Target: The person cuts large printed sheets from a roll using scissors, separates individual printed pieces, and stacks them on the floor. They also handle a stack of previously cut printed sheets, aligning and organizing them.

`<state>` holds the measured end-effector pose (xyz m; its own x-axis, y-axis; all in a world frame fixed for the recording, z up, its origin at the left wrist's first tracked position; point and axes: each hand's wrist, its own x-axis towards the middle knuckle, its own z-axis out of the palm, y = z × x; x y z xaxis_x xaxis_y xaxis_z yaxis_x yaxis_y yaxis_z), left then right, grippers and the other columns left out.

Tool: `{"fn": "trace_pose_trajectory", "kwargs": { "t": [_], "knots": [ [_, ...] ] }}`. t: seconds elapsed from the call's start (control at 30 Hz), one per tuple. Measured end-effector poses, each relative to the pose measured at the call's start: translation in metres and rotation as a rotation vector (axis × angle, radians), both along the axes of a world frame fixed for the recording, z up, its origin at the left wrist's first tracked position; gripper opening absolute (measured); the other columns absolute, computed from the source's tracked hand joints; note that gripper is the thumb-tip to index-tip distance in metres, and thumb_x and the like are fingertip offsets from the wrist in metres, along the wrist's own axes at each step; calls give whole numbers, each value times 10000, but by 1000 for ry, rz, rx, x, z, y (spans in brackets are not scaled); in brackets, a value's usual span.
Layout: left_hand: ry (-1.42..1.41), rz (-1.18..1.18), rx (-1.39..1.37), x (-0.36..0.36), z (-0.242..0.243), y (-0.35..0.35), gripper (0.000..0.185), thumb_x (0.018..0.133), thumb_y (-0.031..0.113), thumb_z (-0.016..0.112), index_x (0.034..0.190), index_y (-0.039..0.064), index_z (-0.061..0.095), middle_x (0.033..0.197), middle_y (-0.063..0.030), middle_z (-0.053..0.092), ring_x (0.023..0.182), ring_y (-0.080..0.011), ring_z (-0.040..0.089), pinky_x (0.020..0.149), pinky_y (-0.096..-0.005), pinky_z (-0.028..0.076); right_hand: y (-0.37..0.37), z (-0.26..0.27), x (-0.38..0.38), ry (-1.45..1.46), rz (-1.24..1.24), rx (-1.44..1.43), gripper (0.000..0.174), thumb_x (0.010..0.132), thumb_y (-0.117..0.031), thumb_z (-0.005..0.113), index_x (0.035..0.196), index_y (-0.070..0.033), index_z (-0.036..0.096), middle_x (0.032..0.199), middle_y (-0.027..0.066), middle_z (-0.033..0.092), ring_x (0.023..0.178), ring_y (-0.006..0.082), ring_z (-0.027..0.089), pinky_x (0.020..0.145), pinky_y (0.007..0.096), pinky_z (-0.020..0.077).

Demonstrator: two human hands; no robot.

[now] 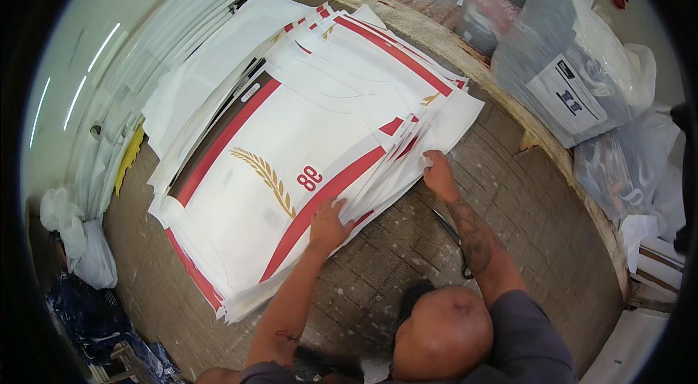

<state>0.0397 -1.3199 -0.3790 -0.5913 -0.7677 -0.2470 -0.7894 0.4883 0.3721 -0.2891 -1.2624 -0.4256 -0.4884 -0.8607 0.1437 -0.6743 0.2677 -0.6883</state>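
A stack of large white printed sheets, with red bands, a gold leaf motif and a red number, lies on the worktable before me. My left hand touches the stack's near edge, its fingers on the red band of the top sheet. Whether its thumb pinches the sheets cannot be told. My right hand is closed on the sheets' edge at the near right corner, where several layers are fanned apart. A pair of dark-handled scissors lies partly hidden under my right forearm.
Clear plastic bags filled with goods stand beyond the worktable's worn right edge. White rolls and sheets lie along the wall at left. A white plastic bag and dark blue fabric sit at lower left. My head covers part of the near side.
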Motion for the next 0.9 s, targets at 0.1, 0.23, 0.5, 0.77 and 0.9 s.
{"fn": "trace_pose_trajectory", "kwargs": {
  "t": [0.1, 0.23, 0.5, 0.77, 0.9],
  "knots": [
    [102, 6, -9, 2, 11, -6, 736, 730, 410, 735, 1335, 104, 447, 1329, -137, 411, 1258, -311, 369, 1043, -494, 311, -9, 1, -5, 77, -280, -106, 351, 740, 23, 604, 1079, 18, 513, 1043, 195, 532, 1040, 349, 511, 893, 413, 431],
    [114, -54, 13, -8, 13, 10, 767, 724, 394, 753, 1352, 105, 422, 1374, -141, 371, 1287, -325, 339, 1071, -522, 265, -25, 14, -14, -179, -529, -104, 361, 763, -4, 604, 1092, 19, 459, 907, 167, 565, 876, 295, 577, 778, 392, 460],
    [350, 191, -5, -4, -5, 3, 416, 794, 270, 701, 1131, 56, 585, 1136, -152, 572, 1058, -328, 540, 882, -423, 449, -96, 76, -15, -487, -81, -203, 366, 810, -6, 599, 1123, -5, 410, 872, 127, 576, 757, 179, 559, 685, 332, 463],
    [305, 304, 203, 16, 15, -62, 315, 868, 291, 636, 787, -13, 619, 613, -184, 546, 551, -258, 501, 564, -378, 413, -67, 80, -8, 289, 307, 24, 503, 824, -55, 642, 1277, -78, 425, 1354, 142, 439, 1101, 302, 524, 884, 414, 461],
    [342, 412, 279, 28, 10, -96, 310, 882, 281, 628, 777, -10, 652, 554, -57, 531, 545, -119, 456, 535, -322, 386, -22, 48, -11, 102, 367, 225, 527, 842, -107, 627, 1337, -147, 448, 1473, 82, 312, 1294, 321, 383, 1006, 515, 369]
  ]
}}
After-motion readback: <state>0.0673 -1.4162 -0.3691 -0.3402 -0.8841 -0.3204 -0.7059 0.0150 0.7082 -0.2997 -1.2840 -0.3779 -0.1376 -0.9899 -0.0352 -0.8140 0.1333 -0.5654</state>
